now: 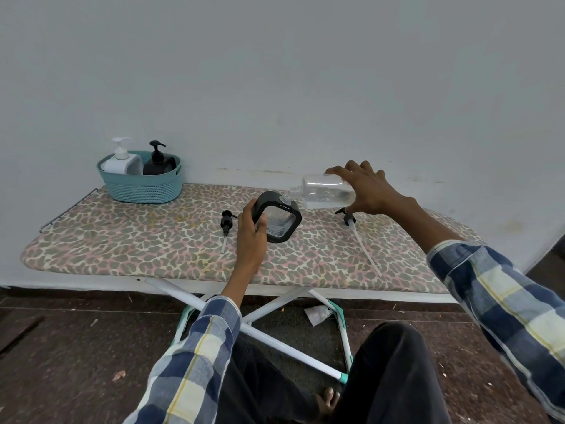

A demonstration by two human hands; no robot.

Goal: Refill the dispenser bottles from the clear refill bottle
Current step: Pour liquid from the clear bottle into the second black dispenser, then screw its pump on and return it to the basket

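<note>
Both grips hold: right hand [368, 188] hides refill bottle's [328, 191] base, left hand [252, 237] dispenser's [278, 220] side.

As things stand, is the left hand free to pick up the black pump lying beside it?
Probably not yet: the left hand grips the black dispenser bottle, though the black pump lies unobstructed just left of it.

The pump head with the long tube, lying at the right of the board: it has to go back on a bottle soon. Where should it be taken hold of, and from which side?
Take the pump head with the long tube by its black collar, from above. It lies flat on the ironing board, so its sides are open to a pinch; the thin tube would likely flex.
</note>
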